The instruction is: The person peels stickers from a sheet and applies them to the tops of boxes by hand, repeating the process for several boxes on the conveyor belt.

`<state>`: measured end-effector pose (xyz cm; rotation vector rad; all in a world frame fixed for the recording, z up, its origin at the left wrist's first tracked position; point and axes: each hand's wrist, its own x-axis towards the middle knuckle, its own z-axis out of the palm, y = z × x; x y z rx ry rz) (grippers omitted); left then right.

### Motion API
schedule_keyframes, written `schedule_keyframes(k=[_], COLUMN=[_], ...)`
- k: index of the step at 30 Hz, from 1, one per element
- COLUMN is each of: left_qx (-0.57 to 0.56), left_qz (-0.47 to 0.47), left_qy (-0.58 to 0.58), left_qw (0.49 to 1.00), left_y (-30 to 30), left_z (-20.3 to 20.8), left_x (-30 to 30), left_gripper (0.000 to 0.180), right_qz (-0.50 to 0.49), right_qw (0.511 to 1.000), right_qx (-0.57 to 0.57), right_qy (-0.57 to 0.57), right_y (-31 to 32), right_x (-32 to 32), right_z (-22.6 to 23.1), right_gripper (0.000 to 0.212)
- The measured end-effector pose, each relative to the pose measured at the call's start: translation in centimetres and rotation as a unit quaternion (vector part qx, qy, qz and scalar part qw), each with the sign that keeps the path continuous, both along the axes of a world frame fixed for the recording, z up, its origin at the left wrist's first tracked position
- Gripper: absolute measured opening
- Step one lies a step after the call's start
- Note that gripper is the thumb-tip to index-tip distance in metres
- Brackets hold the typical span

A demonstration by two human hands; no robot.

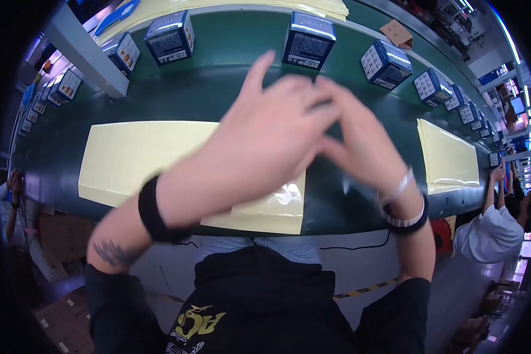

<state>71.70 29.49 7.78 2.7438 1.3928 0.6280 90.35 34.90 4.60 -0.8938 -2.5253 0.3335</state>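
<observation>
Work seemingly midway: left hand (280,127) meets right hand (360,138), blurred, any grip impossible to tell; blue boxes (310,44) stand closed, yellow sheets (138,156) apparently untouched.

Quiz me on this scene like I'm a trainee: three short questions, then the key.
1. True or false: the left forearm wears a black band.
2. Which is partly hidden behind that forearm? A, blue boxes; B, yellow sheets; C, the grey pillar.
3. Fill in: the left hand and right hand are above a ____ table.

Key: 1, true. 2, B. 3, green.
</observation>
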Motion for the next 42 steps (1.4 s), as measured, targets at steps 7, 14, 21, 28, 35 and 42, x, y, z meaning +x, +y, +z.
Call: schedule_keyframes(k=[7,14,21,28,35,42], left_qx=[-0.145,-0.098,-0.057,-0.028,0.012,0.024], left_qz=[0.085,0.086,0.090,0.089,0.084,0.075], left_qy=[-0.120,-0.154,-0.197,-0.222,-0.235,-0.233], left_qw=[0.978,0.979,0.975,0.971,0.968,0.969], left_y=[-9.0,-8.8,-9.3,-8.8,-9.2,-9.3], left_z=[-9.4,-10.8,-11.0,-10.8,-10.9,-11.1], left_x=[2.9,3.6,4.5,5.0,5.8,6.4], left_gripper=[0.036,0.030,0.025,0.022,0.017,0.017], right_qz=[-0.058,-0.099,-0.118,-0.118,-0.112,-0.101], right_qw=[0.984,0.980,0.982,0.988,0.987,0.985], right_qx=[-0.121,-0.095,-0.084,-0.075,-0.097,-0.125], right_qy=[-0.116,-0.141,-0.122,-0.067,-0.057,-0.064], right_y=[-10.3,-10.8,-11.5,-10.8,-10.7,-10.4], right_x=[1.8,1.9,2.0,2.6,3.5,4.2], right_z=[-3.5,-4.0,-4.1,-4.3,-4.4,-4.0], right_gripper=[0.068,0.054,0.037,0.028,0.029,0.033])
